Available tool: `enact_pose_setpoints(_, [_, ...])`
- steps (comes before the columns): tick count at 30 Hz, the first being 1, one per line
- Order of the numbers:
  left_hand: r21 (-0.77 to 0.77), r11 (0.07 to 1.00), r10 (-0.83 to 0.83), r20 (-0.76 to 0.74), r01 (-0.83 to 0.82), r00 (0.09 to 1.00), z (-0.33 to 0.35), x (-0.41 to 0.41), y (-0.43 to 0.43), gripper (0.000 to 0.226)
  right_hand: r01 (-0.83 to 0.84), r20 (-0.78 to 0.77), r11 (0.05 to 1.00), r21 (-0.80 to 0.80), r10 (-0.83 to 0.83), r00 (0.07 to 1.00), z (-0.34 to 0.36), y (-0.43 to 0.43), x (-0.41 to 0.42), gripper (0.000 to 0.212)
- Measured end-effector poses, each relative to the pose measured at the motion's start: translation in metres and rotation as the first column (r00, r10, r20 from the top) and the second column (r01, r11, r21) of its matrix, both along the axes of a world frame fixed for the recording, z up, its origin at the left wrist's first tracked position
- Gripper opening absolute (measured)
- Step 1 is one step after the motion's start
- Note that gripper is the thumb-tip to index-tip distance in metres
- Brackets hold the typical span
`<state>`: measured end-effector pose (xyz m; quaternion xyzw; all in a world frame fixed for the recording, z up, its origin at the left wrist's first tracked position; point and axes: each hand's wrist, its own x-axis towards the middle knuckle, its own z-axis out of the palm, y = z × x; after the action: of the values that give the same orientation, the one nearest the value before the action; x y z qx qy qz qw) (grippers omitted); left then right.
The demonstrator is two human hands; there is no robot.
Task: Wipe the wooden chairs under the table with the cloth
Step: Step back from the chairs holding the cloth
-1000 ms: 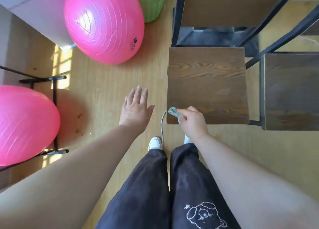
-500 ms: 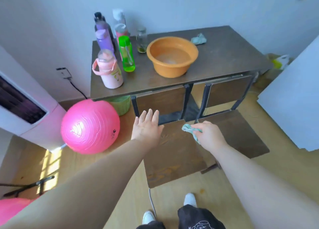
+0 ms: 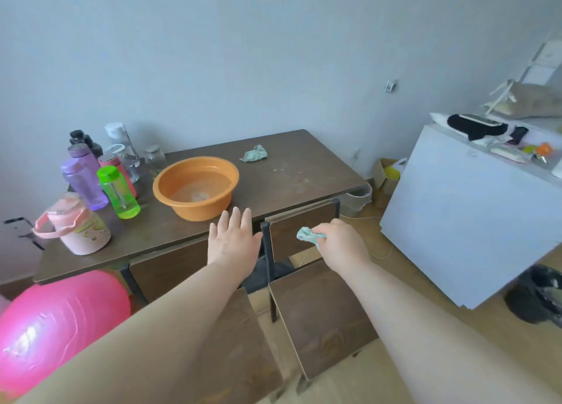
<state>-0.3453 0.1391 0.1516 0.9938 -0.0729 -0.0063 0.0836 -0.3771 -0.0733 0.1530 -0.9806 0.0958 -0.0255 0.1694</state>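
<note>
The right hand (image 3: 342,242) is closed around a crumpled pale-green cloth (image 3: 307,234), soft folds poking out past the knuckles, held in front of the dark wooden backrest of the right chair (image 3: 322,318). That chair's flat square seat shows grain and stands on thin black metal legs; the left chair (image 3: 240,352) sits just beside it, largely hidden by the forearm. The left hand (image 3: 232,240) is spread flat and empty, fingers (image 3: 235,221) pointing at the near edge of the dark wood-grain table (image 3: 298,172). On the table: a round, glossy orange plastic basin (image 3: 196,187), a second bunched green rag (image 3: 254,154) far behind it, translucent bottles at the left. A shiny pink ball (image 3: 54,327) lies near left
</note>
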Motion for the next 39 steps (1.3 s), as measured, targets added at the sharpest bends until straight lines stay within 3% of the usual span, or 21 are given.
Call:
enact_pose_setpoints(7, [-0.047,0.995,0.091,0.027,-0.089,0.996,0.012,0.007,-0.105,0.062,-0.043,0.053,0.998,0.043,0.041,0.998,0.011,-0.101,0.016,0.041])
enact_pose_setpoints(14, [-0.024,0.993,0.116,0.061,-0.115,0.991,0.029,0.028,-0.148,0.062,-0.059,0.124,0.998,0.01,0.057,0.991,0.026,-0.148,0.045,0.033])
enact_pose_setpoints(24, [-0.047,0.993,0.113,0.041,-0.111,0.993,0.022,0.091,-0.139,0.062,-0.07,0.141,0.998,-0.009,0.07,0.987,0.02,-0.143,0.115,0.029])
enact_pose_setpoints(39, [-0.043,0.997,0.055,-0.075,-0.058,0.996,-0.024,0.186,-0.111,0.064,0.103,0.077,0.976,0.194,-0.12,0.99,-0.025,-0.122,0.214,0.028])
